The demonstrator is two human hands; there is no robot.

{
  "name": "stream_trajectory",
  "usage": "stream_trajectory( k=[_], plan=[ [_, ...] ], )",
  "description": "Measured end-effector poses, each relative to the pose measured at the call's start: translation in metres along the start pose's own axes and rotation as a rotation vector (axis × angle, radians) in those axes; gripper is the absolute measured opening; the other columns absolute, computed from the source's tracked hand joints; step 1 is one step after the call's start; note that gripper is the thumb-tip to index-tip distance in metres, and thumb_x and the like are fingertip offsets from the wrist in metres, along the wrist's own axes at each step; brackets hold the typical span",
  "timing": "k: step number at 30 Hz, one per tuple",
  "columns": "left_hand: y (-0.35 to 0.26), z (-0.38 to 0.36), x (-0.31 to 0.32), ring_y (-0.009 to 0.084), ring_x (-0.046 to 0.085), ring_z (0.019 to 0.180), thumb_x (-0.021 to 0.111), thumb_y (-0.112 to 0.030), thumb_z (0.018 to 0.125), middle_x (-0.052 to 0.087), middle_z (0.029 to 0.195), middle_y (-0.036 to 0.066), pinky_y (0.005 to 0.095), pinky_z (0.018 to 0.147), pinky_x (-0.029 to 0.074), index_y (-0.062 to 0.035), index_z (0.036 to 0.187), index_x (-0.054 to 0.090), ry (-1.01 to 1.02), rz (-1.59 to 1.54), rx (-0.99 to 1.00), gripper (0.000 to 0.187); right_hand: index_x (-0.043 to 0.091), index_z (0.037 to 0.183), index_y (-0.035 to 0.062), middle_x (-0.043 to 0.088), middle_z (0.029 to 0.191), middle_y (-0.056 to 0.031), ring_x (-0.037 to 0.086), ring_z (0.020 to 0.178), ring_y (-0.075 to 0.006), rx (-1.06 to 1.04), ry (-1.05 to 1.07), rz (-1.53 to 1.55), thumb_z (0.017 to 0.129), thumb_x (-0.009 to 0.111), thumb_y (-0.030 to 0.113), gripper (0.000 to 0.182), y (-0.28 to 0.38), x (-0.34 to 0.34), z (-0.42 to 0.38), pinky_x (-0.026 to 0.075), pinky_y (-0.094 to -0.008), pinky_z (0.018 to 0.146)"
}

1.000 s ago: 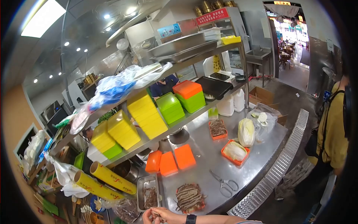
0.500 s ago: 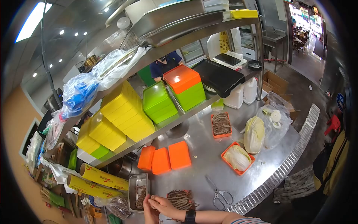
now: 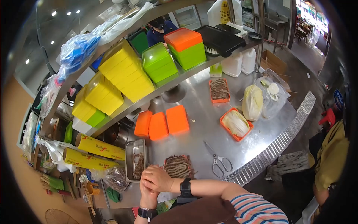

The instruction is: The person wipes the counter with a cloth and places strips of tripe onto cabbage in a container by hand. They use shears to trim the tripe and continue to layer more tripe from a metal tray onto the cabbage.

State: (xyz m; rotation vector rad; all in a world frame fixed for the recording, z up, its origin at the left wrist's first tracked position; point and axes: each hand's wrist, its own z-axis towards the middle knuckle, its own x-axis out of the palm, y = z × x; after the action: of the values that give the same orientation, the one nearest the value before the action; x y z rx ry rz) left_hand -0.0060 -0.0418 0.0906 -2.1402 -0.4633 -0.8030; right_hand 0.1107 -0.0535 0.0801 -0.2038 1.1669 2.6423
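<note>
Both my hands are pressed together at the lower middle, beside the metal tray's lower right corner. My right hand point(image 3: 160, 178) lies over my left hand point(image 3: 147, 193), with fingers closed; whatever is between them is hidden. The metal tray point(image 3: 129, 156) holds brownish strips. Just right of my hands, a pile of similar strips point(image 3: 178, 166) fills a mostly covered orange container. Scissors point(image 3: 220, 164) with grey handles lie on the steel table point(image 3: 197, 138), to the right of that pile.
Orange boxes point(image 3: 178, 119) stand behind the pile. Farther right are an orange tray of cabbage point(image 3: 237, 124), a whole cabbage point(image 3: 253, 103) and an orange tray of strips point(image 3: 219, 90). Yellow rolls point(image 3: 100, 147) lie left. Stacked boxes point(image 3: 126, 71) line the shelf; people stand behind it and at right.
The view has tilted down, so the table and shelf appear higher. More of my arms and striped sleeve shows. My hands remain together by the metal tray.
</note>
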Motion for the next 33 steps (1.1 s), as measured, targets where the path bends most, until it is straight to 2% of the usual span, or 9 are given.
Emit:
stream_trajectory(
  k=[7, 19, 22, 23, 24, 26, 28, 30, 33],
  plan=[
    [-0.007, -0.003, -0.012, 0.0247, 0.058, 0.109, 0.045, -0.041, 0.099, 0.062, 0.114, 0.009, 0.0389, 0.096, 0.045, -0.0078, 0.118, 0.057, 0.01, -0.018, 0.02, 0.04, 0.061, 0.096, 0.0059, 0.063, 0.09, -0.0085, 0.058, 0.087, -0.0284, 0.097, 0.11, -0.084, 0.088, 0.055, 0.019, 0.017, 0.01, 0.029, 0.007, 0.043, -0.041, 0.081],
    [-0.012, 0.0, -0.019, 0.0221, 0.06, 0.102, 0.047, -0.04, 0.099, 0.064, 0.108, 0.008, 0.0362, 0.089, 0.049, -0.0078, 0.116, 0.058, -0.106, -0.05, 0.129, 0.037, 0.061, 0.113, 0.0081, 0.047, 0.132, -0.0147, 0.04, 0.127, -0.032, 0.08, 0.131, -0.407, 0.087, 0.058, 0.022, 0.03, 0.004, 0.051, 0.005, 0.034, -0.0469, 0.103],
    [-0.017, -0.01, -0.03, 0.0214, 0.061, 0.1, 0.048, -0.039, 0.099, 0.064, 0.107, 0.007, 0.0355, 0.088, 0.05, -0.0078, 0.115, 0.058, -0.112, -0.064, 0.217, 0.037, 0.062, 0.113, 0.0101, 0.052, 0.127, -0.0117, 0.049, 0.12, -0.0262, 0.334, 0.012, 0.028, 0.094, 0.054, 0.03, 0.028, -0.01, 0.065, -0.003, 0.041, -0.0419, 0.097],
    [-0.029, -0.002, -0.05, 0.0123, 0.061, 0.073, 0.049, -0.033, 0.1, 0.065, 0.084, 0.001, 0.0239, 0.062, 0.05, -0.0073, 0.104, 0.063, 0.219, -0.065, 0.195, 0.03, 0.061, 0.111, 0.0108, 0.057, 0.12, -0.0086, 0.053, 0.111, -0.022, 0.623, 0.048, 0.482, 0.096, 0.05, 0.038, 0.033, -0.016, 0.064, -0.003, 0.045, -0.0378, 0.088],
    [-0.025, 0.004, -0.068, 0.0123, 0.061, 0.073, 0.049, -0.033, 0.1, 0.065, 0.084, 0.001, 0.0239, 0.062, 0.05, -0.0073, 0.104, 0.063, 0.211, -0.067, 0.191, 0.03, 0.061, 0.11, 0.0116, 0.061, 0.114, -0.0055, 0.058, 0.102, -0.0179, 0.901, 0.082, 0.943, 0.097, 0.047, 0.047, 0.04, -0.02, 0.065, -0.006, 0.048, -0.0337, 0.08],
    [-0.022, -0.003, -0.031, 0.0103, 0.057, 0.062, 0.049, -0.028, 0.101, 0.063, 0.079, -0.001, 0.0217, 0.052, 0.046, -0.0065, 0.098, 0.064, -0.047, 0.476, 0.613, 0.026, 0.06, 0.113, 0.0143, 0.062, 0.107, -0.0002, 0.06, 0.092, -0.0135, 1.082, 0.05, 1.074, 0.095, 0.047, 0.056, 0.047, -0.018, 0.07, -0.014, 0.048, -0.0279, 0.071],
    [-0.011, -0.006, -0.021, 0.0123, 0.058, 0.072, 0.049, -0.022, 0.1, 0.062, 0.083, 0.003, 0.0234, 0.062, 0.047, -0.0028, 0.097, 0.065, -0.181, 0.688, 0.649, 0.025, 0.059, 0.117, 0.0132, 0.062, 0.112, -0.0014, 0.06, 0.098, -0.0165, 1.355, -0.135, 1.526, 0.093, 0.048, 0.057, 0.051, -0.021, 0.078, -0.017, 0.05, -0.0304, 0.076],
    [-0.005, -0.012, -0.01, 0.0188, 0.058, 0.093, 0.049, -0.019, 0.099, 0.06, 0.096, 0.009, 0.0294, 0.084, 0.046, 0.0011, 0.102, 0.066, -0.023, 1.274, 1.058, 0.026, 0.054, 0.125, 0.0101, 0.061, 0.119, -0.0045, 0.057, 0.11, -0.0185, 1.056, -0.155, 1.846, 0.096, 0.048, 0.049, 0.049, -0.026, 0.082, -0.022, 0.049, -0.0316, 0.089],
    [0.0, -0.027, -0.004, 0.025, 0.052, 0.105, 0.049, -0.015, 0.096, 0.059, 0.107, 0.012, 0.036, 0.097, 0.037, 0.0017, 0.106, 0.065, 0.062, 1.304, 1.097, 0.025, 0.053, 0.127, 0.0096, 0.06, 0.122, -0.0053, 0.056, 0.113, -0.0193, 0.949, -0.218, 1.832, 0.097, 0.047, 0.046, 0.048, -0.028, 0.082, -0.022, 0.048, -0.0317, 0.092]
  ],
)
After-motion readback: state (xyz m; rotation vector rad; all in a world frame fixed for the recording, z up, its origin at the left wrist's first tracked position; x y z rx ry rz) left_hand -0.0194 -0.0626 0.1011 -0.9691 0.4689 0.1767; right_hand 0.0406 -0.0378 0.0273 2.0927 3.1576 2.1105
